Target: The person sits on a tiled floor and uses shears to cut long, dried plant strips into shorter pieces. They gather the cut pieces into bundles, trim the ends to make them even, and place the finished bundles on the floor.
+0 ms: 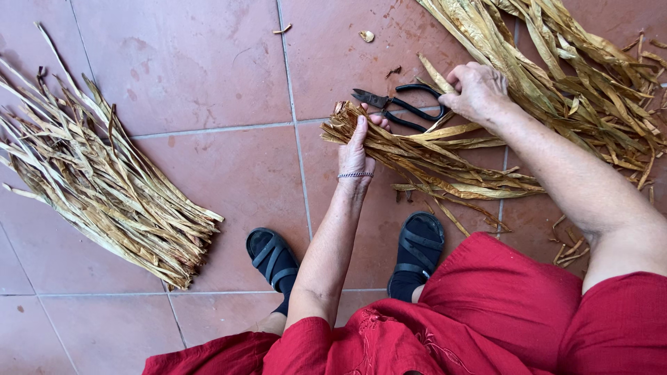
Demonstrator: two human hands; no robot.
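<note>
Two hands work one bundle here, seen from the single head view looking down past red clothing and black sandals to a tiled floor.

The left hand is wrapped around the cut end of a bundle of dried leaf strips; its fingers are curled round the strips and hold them gathered, with the trimmed ends flush just beyond the fingertips. The right hand sits farther along the same bundle, its fingers closed on one strip that sticks up past the knuckles. A pair of black scissors lies on the floor just beyond both hands, between them, blades open and pointing toward the left hand's side; neither hand touches it.

To the outer side of the left hand, well apart, lies a tidy stack of trimmed strips. Past the right hand's fingers spreads a loose heap of untrimmed leaves. Small scraps lie scattered beyond the scissors.

As a judgement, the step goes well if the left grip stays firm near the ends so the strips keep level, while the right hand draws stray pieces straight along the bundle and not across it, which could snap brittle leaves.
</note>
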